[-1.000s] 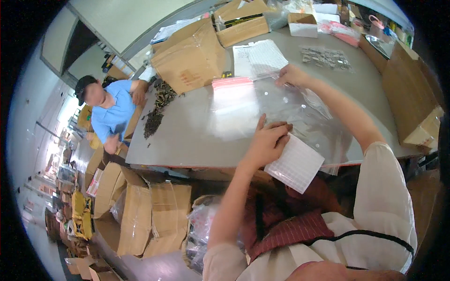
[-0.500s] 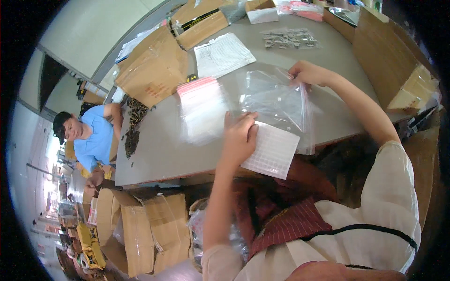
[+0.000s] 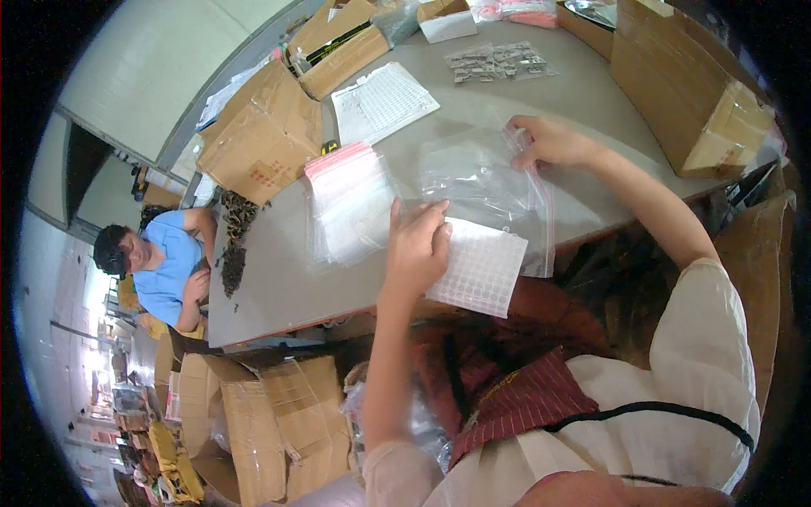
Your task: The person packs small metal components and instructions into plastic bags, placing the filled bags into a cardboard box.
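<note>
A pale sheet of small round stickers (image 3: 481,269) is held by its left edge in my left hand (image 3: 416,252), the thumb lying over it. It overhangs the table's near edge. My right hand (image 3: 549,145) pinches the zip edge of a large clear plastic bag (image 3: 473,173). The bag lies spread on the table, its right end partly under the sticker sheet. Left of it lies a fanned stack of clear zip bags (image 3: 348,203) with pink-red top strips, close to my left fingertips.
Printed papers (image 3: 384,101) and a bag of metal parts (image 3: 497,62) lie farther back on the grey table (image 3: 287,279). Cardboard boxes stand at left (image 3: 262,127) and right (image 3: 676,93). Dark small parts (image 3: 235,245) are heaped near a person in blue (image 3: 165,262). Open cartons (image 3: 279,414) stand below.
The view has shifted slightly, so table things appear farther left. My hands keep their holds on the sheet and the bag. The person in blue has drawn a lowered hand in toward their body.
</note>
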The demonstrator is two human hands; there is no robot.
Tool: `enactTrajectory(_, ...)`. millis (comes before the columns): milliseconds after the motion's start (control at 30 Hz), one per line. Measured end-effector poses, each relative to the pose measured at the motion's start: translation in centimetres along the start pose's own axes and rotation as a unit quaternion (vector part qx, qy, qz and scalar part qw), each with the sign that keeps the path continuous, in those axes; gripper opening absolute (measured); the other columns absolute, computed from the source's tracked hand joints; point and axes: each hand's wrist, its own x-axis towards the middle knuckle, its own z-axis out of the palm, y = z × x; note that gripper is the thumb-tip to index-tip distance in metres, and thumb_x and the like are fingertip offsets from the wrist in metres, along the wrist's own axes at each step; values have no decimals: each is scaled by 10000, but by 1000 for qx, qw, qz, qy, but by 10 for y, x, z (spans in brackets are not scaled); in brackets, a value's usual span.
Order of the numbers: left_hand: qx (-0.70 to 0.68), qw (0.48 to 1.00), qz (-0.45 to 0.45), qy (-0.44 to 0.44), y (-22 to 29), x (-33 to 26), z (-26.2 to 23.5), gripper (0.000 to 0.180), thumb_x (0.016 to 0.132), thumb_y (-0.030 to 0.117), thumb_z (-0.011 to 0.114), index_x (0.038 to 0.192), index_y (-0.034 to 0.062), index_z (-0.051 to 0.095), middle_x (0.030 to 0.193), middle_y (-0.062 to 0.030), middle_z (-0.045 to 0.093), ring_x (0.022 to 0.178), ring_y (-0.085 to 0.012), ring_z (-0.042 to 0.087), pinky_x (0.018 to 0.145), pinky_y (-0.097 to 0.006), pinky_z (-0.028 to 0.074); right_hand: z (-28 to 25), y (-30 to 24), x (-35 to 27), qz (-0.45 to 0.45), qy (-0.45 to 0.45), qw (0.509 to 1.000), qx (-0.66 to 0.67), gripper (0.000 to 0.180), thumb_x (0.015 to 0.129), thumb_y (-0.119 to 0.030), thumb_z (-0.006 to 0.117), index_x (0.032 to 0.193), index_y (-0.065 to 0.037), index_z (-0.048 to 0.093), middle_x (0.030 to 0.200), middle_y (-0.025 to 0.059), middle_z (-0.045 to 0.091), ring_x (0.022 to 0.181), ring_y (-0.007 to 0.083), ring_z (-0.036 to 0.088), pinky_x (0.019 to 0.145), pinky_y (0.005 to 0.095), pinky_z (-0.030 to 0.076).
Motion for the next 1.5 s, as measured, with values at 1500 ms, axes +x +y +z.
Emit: enactTrajectory(1500, -19, 999, 22, 42, -3, -6, 4, 285, 925, 98, 627, 1187, -2, 681, 1186, -223, 698, 1157, -377, 661, 985, -433, 530, -27, 43, -42, 57, 133, 987, 69, 166, 842, -85, 699, 972, 16, 674, 805, 83, 682, 628, 166, 676, 521, 311, 577)
